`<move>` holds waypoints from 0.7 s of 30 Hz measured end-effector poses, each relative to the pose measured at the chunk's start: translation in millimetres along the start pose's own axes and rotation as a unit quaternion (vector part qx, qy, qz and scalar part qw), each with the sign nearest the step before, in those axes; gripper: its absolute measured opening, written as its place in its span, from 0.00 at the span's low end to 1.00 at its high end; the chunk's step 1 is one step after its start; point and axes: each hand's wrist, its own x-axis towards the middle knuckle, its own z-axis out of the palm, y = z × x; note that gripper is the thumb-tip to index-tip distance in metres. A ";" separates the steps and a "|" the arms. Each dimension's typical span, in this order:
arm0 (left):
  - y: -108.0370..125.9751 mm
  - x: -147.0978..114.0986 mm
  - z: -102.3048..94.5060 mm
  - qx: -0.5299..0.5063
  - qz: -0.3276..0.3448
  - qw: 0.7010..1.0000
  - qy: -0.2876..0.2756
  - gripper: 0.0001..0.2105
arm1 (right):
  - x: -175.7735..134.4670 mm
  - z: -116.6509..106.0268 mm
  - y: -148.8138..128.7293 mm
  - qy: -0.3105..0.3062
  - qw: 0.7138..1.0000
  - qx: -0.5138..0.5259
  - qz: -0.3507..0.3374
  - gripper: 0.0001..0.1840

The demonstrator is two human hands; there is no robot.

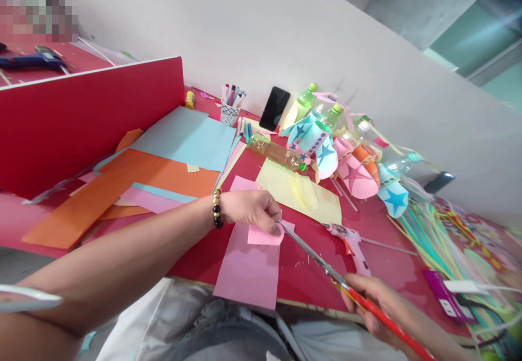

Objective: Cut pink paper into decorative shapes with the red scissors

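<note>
My left hand (255, 209), with a beaded bracelet at the wrist, is closed on a small piece of pink paper (263, 237), pinched between thumb and fingers. In my right hand (375, 301) is a pair of long scissors (312, 253) with metal blades and a red handle. The tips of the blades reach the paper's edge beside my left thumb. Under the held piece, a larger pink sheet (248, 274) lies on the red table (305, 285) and overhangs its front edge. A pink glue gun (353, 247) lies just beyond my right hand.
Orange (85, 203) and light blue sheets (187, 138) cover the left side by a red divider (93, 122). A cream sheet (302, 192), plastic bottle (277, 153), pen cup (230, 113) and phone (275, 108) lie behind. Decorated bottle rockets (322, 143) and colored strips (428, 236) stand rightward.
</note>
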 end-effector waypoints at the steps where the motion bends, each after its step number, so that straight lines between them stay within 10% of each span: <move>1: -0.4 0.1 -0.1 -0.002 0.001 1.000 0.002 0.13 | 0.4 0.5 0.8 -0.005 1.000 -0.010 -0.011 0.33; 21: -3.6 2.7 4.1 -0.058 -0.036 0.997 0.040 0.09 | 11.8 -1.9 19.0 0.015 0.999 0.031 0.023 0.25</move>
